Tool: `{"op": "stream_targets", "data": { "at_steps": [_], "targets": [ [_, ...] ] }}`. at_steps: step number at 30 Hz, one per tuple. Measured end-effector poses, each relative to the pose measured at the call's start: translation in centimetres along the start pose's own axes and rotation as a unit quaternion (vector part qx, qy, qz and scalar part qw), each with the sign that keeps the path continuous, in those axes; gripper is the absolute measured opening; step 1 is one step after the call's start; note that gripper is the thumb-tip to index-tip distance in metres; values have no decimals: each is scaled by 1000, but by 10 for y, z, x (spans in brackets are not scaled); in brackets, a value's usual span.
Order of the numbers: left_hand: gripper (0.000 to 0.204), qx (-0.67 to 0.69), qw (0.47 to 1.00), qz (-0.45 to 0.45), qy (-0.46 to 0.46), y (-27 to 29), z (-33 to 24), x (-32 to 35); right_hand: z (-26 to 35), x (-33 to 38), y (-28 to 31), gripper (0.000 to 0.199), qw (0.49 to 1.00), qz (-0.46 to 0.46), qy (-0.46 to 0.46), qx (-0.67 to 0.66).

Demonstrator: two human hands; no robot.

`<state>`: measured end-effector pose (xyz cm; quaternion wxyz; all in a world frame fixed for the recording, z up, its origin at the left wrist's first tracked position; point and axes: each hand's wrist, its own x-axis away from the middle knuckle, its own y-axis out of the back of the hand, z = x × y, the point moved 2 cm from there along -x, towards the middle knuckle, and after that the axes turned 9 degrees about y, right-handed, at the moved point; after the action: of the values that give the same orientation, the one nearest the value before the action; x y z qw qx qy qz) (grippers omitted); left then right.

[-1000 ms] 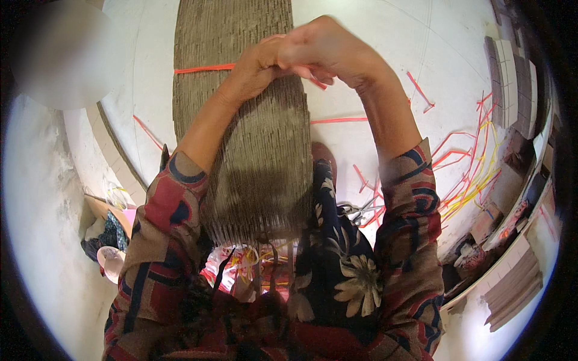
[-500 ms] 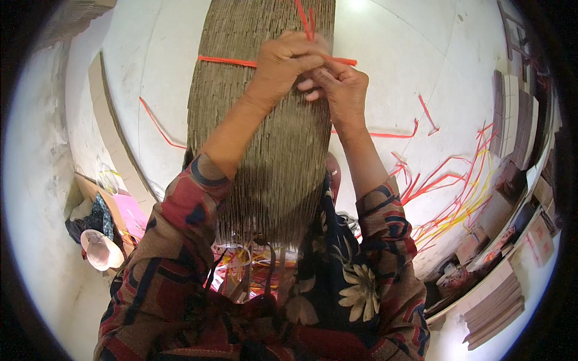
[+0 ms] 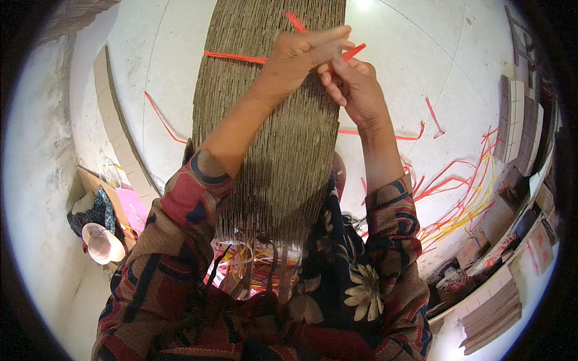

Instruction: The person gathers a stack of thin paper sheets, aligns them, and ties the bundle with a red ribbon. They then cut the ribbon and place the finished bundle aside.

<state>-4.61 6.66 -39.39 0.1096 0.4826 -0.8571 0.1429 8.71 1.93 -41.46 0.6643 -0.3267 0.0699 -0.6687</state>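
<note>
While a red strap [image 3: 232, 57] crosses the far part of the grey-brown cardboard stack [image 3: 265, 138], both hands sit at its right edge: left hand [image 3: 295, 57] over the strap, index finger straight, grip hidden; right hand [image 3: 359, 90] just right of it, fingers curled at a strap end, can't tell if pinched. Red and yellow strips [image 3: 459, 213] tangled on the floor [image 3: 397, 72], right.
</note>
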Motion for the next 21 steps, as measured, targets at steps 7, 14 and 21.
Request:
{"op": "stream_targets", "data": {
  "at_steps": [7, 14, 21],
  "targets": [
    [48, 124, 982, 30, -142, 35, -58, 2, 6, 3, 11, 10, 997, 25, 14, 68],
    [27, -224, 948, 191, 117, 52, -20, -34, 4, 9, -5, 24, 789, 40, 381, 481],
    [31, -97, 921, 290, 242, 31, -29, -32, 1, 14, -11, 19, 558, -40, 471, 682]
  ]
}}
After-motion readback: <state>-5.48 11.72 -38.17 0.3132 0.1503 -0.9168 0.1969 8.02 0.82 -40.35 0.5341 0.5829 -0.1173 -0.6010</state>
